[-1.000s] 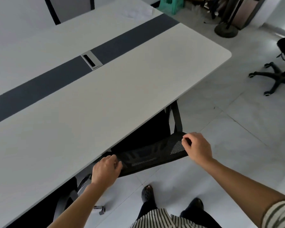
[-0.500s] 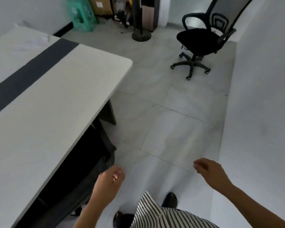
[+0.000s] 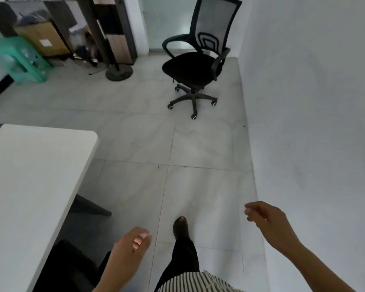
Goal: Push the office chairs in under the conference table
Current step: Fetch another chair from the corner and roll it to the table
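Observation:
A black mesh-back office chair on castors stands alone on the tiled floor at the far end, close to the right wall. The white conference table fills the left side, its rounded corner pointing toward the chair. Part of another black chair shows under the table's near edge at lower left. My left hand hangs in the air with loosely curled fingers, holding nothing. My right hand floats near the wall, fingers loosely curled, also empty. Both hands are far from the standing chair.
A white wall runs along the right. A round black stand base, a green plastic stool, a cardboard box and dark cabinets crowd the back left. My foot steps on the grey floor tiles.
Both hands let go of the chair back at the table. I have turned right and stepped forward, so the standing chair by the wall is now straight ahead and nearer.

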The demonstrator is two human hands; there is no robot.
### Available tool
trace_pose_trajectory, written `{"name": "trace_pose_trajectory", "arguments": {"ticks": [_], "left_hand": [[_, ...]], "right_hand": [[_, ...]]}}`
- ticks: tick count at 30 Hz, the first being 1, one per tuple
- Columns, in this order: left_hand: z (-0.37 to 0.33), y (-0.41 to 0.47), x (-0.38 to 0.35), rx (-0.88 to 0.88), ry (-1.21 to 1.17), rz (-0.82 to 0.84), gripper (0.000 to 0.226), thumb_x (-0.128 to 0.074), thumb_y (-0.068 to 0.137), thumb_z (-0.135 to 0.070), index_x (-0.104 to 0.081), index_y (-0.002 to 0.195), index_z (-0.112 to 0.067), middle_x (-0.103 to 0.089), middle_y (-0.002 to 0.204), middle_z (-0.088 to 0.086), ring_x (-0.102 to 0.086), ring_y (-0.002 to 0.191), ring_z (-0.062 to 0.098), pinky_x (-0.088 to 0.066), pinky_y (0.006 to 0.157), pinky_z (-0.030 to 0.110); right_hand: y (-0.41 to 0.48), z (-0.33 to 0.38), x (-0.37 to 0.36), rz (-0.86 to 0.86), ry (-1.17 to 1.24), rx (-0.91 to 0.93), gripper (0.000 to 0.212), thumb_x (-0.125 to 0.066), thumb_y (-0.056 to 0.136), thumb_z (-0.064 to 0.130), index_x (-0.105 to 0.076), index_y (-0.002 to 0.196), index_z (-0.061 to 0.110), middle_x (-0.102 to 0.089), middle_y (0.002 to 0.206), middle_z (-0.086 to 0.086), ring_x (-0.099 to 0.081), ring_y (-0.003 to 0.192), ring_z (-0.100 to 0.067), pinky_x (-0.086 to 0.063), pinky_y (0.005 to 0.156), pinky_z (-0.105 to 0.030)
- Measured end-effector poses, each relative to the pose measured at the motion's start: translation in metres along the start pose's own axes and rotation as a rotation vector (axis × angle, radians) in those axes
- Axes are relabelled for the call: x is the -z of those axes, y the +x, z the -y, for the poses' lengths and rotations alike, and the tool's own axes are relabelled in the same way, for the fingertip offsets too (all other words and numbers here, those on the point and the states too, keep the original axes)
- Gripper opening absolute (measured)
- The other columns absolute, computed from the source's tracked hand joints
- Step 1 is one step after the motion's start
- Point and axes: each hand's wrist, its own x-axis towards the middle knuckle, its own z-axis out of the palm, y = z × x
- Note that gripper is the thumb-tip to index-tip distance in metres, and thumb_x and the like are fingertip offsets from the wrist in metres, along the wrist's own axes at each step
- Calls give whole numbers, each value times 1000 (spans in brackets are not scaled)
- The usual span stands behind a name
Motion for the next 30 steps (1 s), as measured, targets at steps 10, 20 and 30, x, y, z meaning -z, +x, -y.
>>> {"name": "trace_pose_trajectory", "arguments": {"ticks": [10, 20, 30], "left_hand": [[-145, 238, 71, -219, 70, 99, 14, -63, 87, -20, -63, 74, -28, -67, 68, -4, -61, 68, 6, -42, 59, 12], [-273, 430, 47, -316, 76, 204, 10, -63, 86, -22, -65, 78, -27, -67, 79, -10, -61, 75, 9, -43, 63, 15], [-438, 620, 27, -331, 32, 135, 10, -64, 85, -23, -64, 79, -31, -66, 83, -13, -60, 66, 7, -44, 60, 15]], "right_hand": [[156, 107, 44, -206, 158, -66, 9, -65, 88, 23, -70, 94, 27, -74, 82, 11, -71, 77, -5, -53, 78, -32], [319, 120, 99, -314, 178, -178, 9, -66, 88, 19, -69, 92, 26, -74, 79, 17, -70, 73, -2, -55, 79, -37], [572, 190, 212, -285, 139, -79, 9, -65, 88, 25, -68, 91, 33, -73, 81, 16, -70, 78, -5, -55, 79, -37]]}}
